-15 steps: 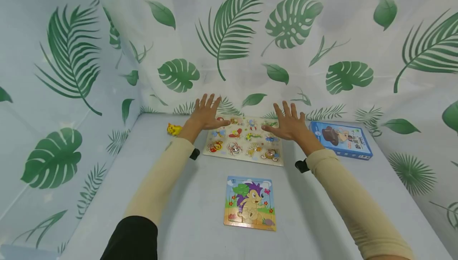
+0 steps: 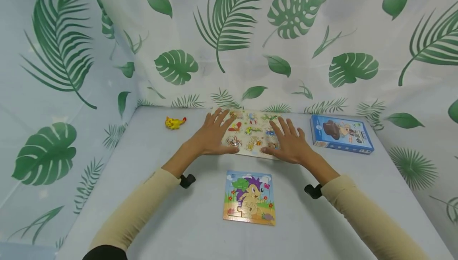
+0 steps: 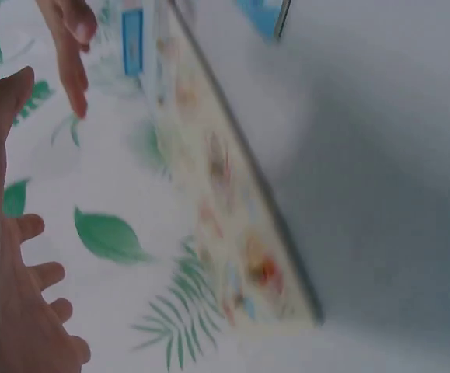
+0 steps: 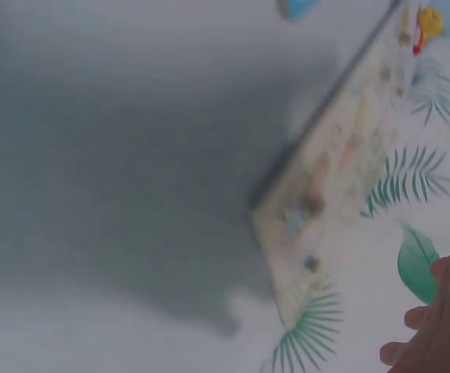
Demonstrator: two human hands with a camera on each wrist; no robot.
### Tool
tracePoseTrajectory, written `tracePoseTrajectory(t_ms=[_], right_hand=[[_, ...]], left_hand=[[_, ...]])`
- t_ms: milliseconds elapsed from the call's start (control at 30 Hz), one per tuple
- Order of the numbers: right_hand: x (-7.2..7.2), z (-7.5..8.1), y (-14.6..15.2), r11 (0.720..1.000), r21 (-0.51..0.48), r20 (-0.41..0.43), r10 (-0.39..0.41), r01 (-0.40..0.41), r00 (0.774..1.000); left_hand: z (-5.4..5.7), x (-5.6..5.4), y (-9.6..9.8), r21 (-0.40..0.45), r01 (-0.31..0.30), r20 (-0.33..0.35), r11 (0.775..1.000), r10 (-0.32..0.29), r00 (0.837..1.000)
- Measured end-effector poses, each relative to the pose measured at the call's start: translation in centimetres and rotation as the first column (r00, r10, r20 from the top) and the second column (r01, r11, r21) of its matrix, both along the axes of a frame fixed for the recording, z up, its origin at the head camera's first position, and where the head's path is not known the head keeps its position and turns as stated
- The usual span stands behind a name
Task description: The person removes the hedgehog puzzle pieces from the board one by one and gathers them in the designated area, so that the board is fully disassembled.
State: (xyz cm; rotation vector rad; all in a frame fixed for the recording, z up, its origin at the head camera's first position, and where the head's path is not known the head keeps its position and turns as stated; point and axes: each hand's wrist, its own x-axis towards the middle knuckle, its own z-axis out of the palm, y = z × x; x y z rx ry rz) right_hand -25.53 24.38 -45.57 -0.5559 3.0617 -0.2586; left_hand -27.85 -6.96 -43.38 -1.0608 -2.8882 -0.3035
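Note:
In the head view my left hand [image 2: 214, 136], fingers spread, overlaps the left side of a wooden peg puzzle board [image 2: 250, 132] printed with insects. Over the board's right side is my right hand [image 2: 290, 142], its fingers also spread. Both thumbs point inward toward each other, and neither hand holds anything. The left wrist view shows the puzzle board [image 3: 225, 194] beside and apart from the left hand. A gap also shows between the right hand [image 4: 442, 326] and the board in the right wrist view. Nearer to me lies a square hedgehog jigsaw puzzle [image 2: 249, 198].
A small yellow toy figure [image 2: 174, 123] with a red tip sits left of the board. To the right lies a blue box [image 2: 341, 134] with a hat picture. Behind the white table [image 2: 200, 228] hangs a leaf-patterned curtain [image 2: 229, 33].
Both hands have come back toward me and lower in the head view, from the board's far part to its nearer part. The yellow toy now shows fully. The head view has tilted slightly.

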Motion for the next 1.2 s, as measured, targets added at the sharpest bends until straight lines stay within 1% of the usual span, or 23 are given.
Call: tracePoseTrajectory(t_ms=[133,267,367,500,633,733,867,1000,1100,1200], right_hand=[[2.6,-1.2,0.0,0.999,-0.036,-0.028,0.034,-0.035,0.999],[5.3,-2.0,-0.2,0.995,-0.072,-0.052,0.065,-0.069,0.997],[7.1,-2.6,-0.6,0.993,-0.082,-0.058,0.083,-0.088,0.995],[9.0,-3.5,-1.3,0.989,-0.114,-0.064,0.086,-0.093,0.994],[10.2,-4.3,-1.8,0.983,-0.153,-0.071,0.088,-0.098,0.994],[10.6,-4.8,-2.0,0.981,-0.165,-0.083,0.093,-0.106,0.992],[10.8,-4.9,-2.2,0.977,-0.185,-0.075,0.097,-0.11,0.992],[10.7,-4.9,-2.5,0.973,-0.21,-0.031,0.092,-0.096,0.995],[10.8,-4.9,-2.7,0.972,-0.223,-0.005,0.07,-0.07,0.998],[10.9,-5.0,-2.9,0.971,-0.237,0.008,0.033,-0.03,0.999]], left_hand=[[-1.6,3.5,0.4,0.022,0.087,0.052,0.996,-0.088,0.995],[-3.3,6.5,0.7,0.04,0.175,0.099,0.984,-0.178,0.979],[-4.5,8.2,1.0,0.05,0.229,0.106,0.972,-0.233,0.967],[-5.8,9.7,1.2,0.067,0.267,0.126,0.961,-0.274,0.954],[-6.7,10.6,1.2,0.053,0.277,0.154,0.959,-0.282,0.947],[-7.1,10.9,1.1,0.034,0.286,0.152,0.958,-0.288,0.945],[-7.1,11.0,0.8,0.038,0.293,0.156,0.955,-0.295,0.943],[-7.0,11.1,0.5,0.05,0.287,0.179,0.957,-0.292,0.94],[-7.0,11.2,0.4,0.056,0.287,0.183,0.956,-0.293,0.938],[-7.1,11.2,0.4,0.057,0.289,0.174,0.956,-0.295,0.94]])
